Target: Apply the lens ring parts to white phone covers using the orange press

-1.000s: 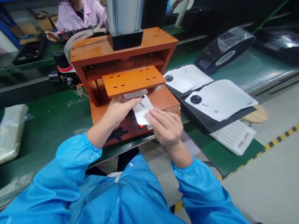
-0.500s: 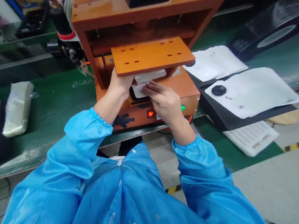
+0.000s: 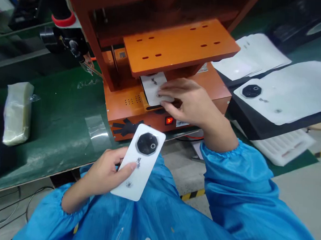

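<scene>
My left hand (image 3: 109,173) holds a white phone back cover (image 3: 139,180) by its left edge, thumb on top. This cover is tilted and bears a black octagonal camera area, dark lettering and a small dark mark. Under the orange upper plate (image 3: 178,48) of a press, a second white phone back cover (image 3: 150,91) lies in a dark fixture (image 3: 153,107). My right hand (image 3: 190,100) is curled over its right side, with fingers on its face and the thumb by its near edge. The far end of that cover is hidden under the plate.
White sheet stacks (image 3: 301,88) lie on black blocks at the right, above a white slotted tray (image 3: 286,145). A clear-wrapped bundle (image 3: 18,115) is on the green bench (image 3: 64,128). A lit red switch (image 3: 169,120) is on the press front.
My left hand has come out from under the press plate toward my body with a phone back cover. My right hand stays at the fixture. The view has shifted closer to the press.
</scene>
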Demonstrator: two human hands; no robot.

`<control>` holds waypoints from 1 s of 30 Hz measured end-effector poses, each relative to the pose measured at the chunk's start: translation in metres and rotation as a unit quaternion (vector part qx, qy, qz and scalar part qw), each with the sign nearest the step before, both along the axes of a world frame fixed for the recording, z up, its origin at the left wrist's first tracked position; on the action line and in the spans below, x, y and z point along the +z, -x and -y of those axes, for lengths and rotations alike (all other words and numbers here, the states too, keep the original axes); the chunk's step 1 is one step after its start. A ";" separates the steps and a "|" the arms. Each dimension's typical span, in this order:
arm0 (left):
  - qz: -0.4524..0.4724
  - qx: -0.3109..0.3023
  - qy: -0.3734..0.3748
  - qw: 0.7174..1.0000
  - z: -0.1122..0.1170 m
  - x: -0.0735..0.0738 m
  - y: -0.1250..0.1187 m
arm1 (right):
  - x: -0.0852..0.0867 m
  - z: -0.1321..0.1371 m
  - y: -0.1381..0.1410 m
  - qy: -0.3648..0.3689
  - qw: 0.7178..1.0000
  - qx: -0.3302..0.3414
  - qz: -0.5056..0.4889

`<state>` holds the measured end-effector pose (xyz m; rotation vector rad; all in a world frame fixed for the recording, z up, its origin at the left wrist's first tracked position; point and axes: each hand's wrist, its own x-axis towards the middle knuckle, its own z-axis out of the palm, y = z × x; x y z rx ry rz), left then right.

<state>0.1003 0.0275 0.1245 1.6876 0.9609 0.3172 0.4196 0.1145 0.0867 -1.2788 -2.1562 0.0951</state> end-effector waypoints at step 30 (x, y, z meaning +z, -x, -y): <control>-0.032 0.048 -0.084 0.995 0.029 -0.044 0.036 | 0.010 0.010 0.055 0.026 0.989 -0.141 0.036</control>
